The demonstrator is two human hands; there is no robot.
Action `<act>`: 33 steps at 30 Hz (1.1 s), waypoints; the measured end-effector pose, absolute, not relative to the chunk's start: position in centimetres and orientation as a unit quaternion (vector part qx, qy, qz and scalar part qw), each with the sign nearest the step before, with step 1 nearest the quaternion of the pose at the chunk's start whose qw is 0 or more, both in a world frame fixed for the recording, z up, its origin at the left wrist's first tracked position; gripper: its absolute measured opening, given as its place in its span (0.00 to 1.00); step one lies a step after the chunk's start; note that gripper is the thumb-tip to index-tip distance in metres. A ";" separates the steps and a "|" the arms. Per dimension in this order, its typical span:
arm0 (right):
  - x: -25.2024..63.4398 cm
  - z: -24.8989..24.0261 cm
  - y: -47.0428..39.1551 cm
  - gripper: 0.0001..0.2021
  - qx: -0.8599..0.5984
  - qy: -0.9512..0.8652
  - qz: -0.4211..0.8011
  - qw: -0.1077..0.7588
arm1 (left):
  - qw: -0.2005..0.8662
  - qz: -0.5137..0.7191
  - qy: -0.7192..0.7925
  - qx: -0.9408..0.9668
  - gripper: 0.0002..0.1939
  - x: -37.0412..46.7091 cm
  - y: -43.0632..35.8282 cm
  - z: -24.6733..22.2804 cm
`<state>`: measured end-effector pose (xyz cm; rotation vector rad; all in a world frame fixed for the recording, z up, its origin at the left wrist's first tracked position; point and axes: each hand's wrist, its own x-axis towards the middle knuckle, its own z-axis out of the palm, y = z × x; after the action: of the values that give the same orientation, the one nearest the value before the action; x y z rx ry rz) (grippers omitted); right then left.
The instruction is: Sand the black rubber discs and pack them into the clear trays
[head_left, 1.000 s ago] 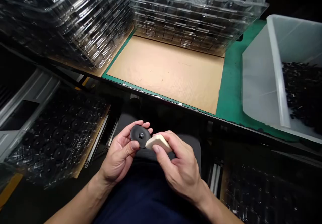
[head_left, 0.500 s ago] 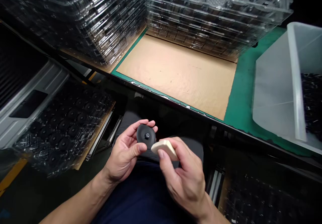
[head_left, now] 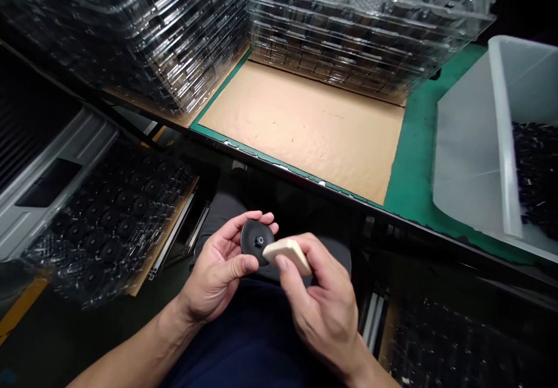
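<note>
My left hand (head_left: 222, 266) grips a round black disc (head_left: 251, 236) by its edge, the thumb in front and the fingers behind. A small hub stands up from the disc's middle, and its face is turned toward me. Pinched between thumb and fingers of my right hand (head_left: 325, 295) is a cream-coloured, flat pad (head_left: 290, 252) with rounded corners. The pad's tip overlaps the lower right of the disc in view; whether it presses on it I cannot tell. Both hands are over my lap, below the table edge.
Stacked clear plastic trays (head_left: 366, 39) line the back of the green table (head_left: 418, 173), and more trays (head_left: 174, 45) rise at left. Cardboard (head_left: 300, 132) lies before them. A translucent bin (head_left: 466, 150) at right holds dark pieces. Low at left, a tray (head_left: 104, 225) carries several black discs.
The disc has shifted slightly right and down and turned a little. The pad's tip now overlaps the disc's face, where before it was at the rim. The view has shifted slightly.
</note>
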<state>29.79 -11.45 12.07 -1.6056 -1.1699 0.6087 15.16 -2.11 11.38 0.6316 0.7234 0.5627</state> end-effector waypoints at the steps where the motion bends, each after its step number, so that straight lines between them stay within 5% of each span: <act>1: 29.8 12.1 -11.5 0.05 -0.660 -0.484 0.270 0.507 | 0.849 0.270 0.343 0.299 0.31 15.2 -2.1 11.4; 16: 30.9 11.8 -11.2 0.08 -0.637 -0.542 0.311 0.451 | 0.866 0.240 0.369 0.237 0.23 13.8 -2.1 10.8; 21: 30.8 11.7 -11.2 0.07 -0.655 -0.582 0.219 0.428 | 0.871 0.191 0.381 0.244 0.20 13.7 -2.0 10.6; 25: 30.6 12.1 -11.2 0.10 -0.636 -0.596 0.301 0.387 | 0.872 0.184 0.397 0.220 0.20 13.6 -1.8 10.4; 29: 30.4 12.3 -11.1 0.07 -0.680 -0.585 0.218 0.385 | 0.876 0.170 0.388 0.230 0.20 13.6 -1.7 10.5; 33: 30.2 12.3 -11.0 0.11 -0.655 -0.590 0.291 0.372 | 0.867 0.197 0.400 0.221 0.19 13.5 -1.6 10.7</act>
<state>30.23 -10.95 12.30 -1.6776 -1.5123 0.7452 13.49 -1.58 10.72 0.4626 0.8379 0.4114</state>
